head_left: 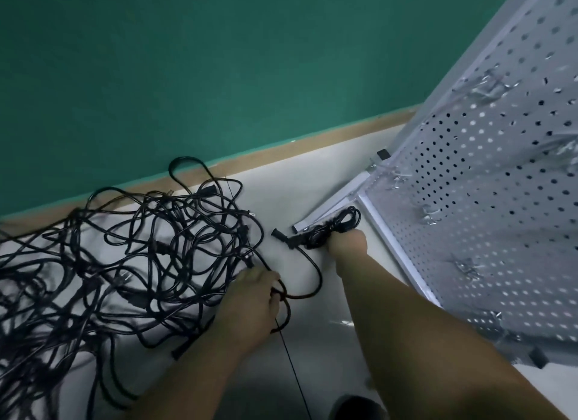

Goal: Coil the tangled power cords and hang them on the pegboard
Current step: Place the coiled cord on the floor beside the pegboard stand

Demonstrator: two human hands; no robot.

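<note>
Pale floor (312,175) runs up to a tan skirting strip and a green wall across the upper frame.

The right hand (347,243), right of centre, is closed round a coiled cord bundle (333,227). It holds the bundle low, just beside the foot of the pegboard's frame, probably to keep the loops from springing apart. A plug end (283,235) sticks out of the bundle to the left.

The left hand (255,296), lower centre, grips a loose black cord (316,282) that arcs over from the bundle. This looks like the uncoiled tail, held clear so that it does not snag.

Just left of that hand, filling the lower left of the frame, lies the tangled pile of power cords (125,263), not yet sorted.

On the right stands the grey pegboard (500,185), with bare metal hooks (433,216) ready to take the finished coils. A dark shoe tip (356,407) shows at the bottom edge.
</note>
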